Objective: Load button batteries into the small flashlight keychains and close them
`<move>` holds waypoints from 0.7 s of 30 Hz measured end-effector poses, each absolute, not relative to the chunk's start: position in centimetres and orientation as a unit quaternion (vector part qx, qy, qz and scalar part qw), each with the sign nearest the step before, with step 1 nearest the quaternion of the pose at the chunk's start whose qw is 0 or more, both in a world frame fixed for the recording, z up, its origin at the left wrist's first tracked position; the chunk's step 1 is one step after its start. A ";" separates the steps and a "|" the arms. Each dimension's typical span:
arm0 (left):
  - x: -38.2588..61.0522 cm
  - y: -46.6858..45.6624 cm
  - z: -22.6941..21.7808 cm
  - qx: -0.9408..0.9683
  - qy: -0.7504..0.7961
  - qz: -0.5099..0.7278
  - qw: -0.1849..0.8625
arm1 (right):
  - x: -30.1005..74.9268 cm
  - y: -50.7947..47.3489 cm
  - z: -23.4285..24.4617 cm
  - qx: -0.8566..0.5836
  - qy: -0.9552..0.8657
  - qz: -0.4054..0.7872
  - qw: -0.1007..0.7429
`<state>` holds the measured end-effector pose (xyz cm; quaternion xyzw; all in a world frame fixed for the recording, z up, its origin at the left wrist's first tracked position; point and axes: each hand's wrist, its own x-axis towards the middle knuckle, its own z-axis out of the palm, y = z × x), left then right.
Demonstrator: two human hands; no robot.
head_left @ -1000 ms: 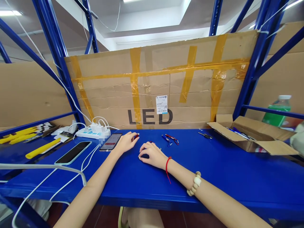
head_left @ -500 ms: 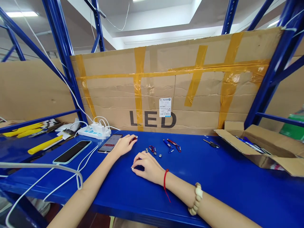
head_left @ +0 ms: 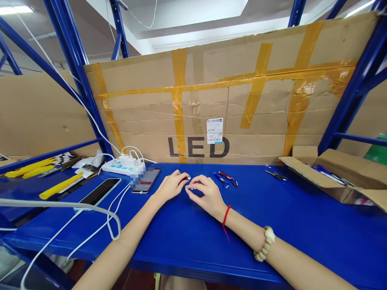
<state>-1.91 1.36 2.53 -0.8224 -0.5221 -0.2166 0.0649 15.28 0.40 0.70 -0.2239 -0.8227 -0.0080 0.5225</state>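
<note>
My left hand point(head_left: 174, 185) is closed in a pinch, with a small round silver piece point(head_left: 189, 177) and a bit of red showing at its fingertips. Just to its right, my right hand point(head_left: 208, 195) curls its thumb and index finger together on a tiny pale thing too small to name. The fingertips of both hands nearly meet. Beyond my right hand lie a blue carabiner clip point(head_left: 222, 181) and a red carabiner clip point(head_left: 229, 179), side by side on the blue table point(head_left: 242, 233).
Left of my hands are a phone point(head_left: 146, 181), another phone point(head_left: 101, 192), white cables and a power strip point(head_left: 122, 166). A key point(head_left: 275, 175) lies to the right, near an open cardboard box point(head_left: 335, 181) of pens. A tall cardboard sheet point(head_left: 145, 117) stands behind.
My left hand has moved right, away from the phone, toward my right hand. My right hand has moved forward and right, now hiding the loose silver pieces and a small red clip.
</note>
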 end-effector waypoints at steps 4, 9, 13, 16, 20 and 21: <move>-1.3 1.1 2.6 -0.851 -0.479 -0.209 0.059 | 15.7 1.2 0.9 -0.270 -0.802 -0.039 0.532; -0.9 0.5 2.8 -0.841 -0.496 -0.210 0.052 | 16.0 1.6 0.9 -0.298 -0.796 -0.033 0.526; -0.9 0.4 2.8 -0.844 -0.492 -0.204 0.054 | 16.1 1.5 0.9 -0.290 -0.805 -0.020 0.517; -1.0 0.5 2.7 -0.847 -0.489 -0.198 0.062 | 16.1 1.6 0.9 -0.290 -0.807 -0.018 0.514; -0.9 0.8 2.3 -0.852 -0.484 -0.182 0.081 | 16.3 1.9 0.6 -0.299 -0.823 -0.006 0.482; -0.9 0.9 2.2 -0.854 -0.481 -0.177 0.084 | 16.4 2.1 0.5 -0.301 -0.831 -0.001 0.468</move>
